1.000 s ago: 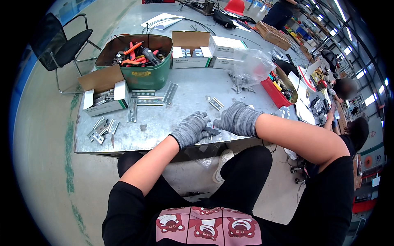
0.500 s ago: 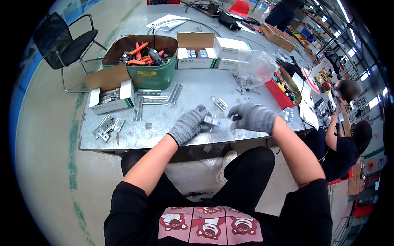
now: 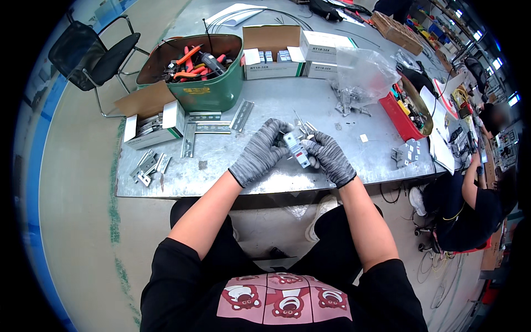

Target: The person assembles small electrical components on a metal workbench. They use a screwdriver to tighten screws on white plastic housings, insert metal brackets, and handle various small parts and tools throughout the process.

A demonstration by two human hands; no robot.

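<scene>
Both gloved hands, left hand and right hand, pinch a small white part at frame centre, above the table. You look mid-assembly; next seems careful alignment. Rails lie left, then the green bin upper left.

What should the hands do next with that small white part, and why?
Probably steady and turn the small white part to seat it squarely. Both gloved hands, the left hand and right hand, pinch it together above the metal table, so it looks mid-assembly.
</scene>
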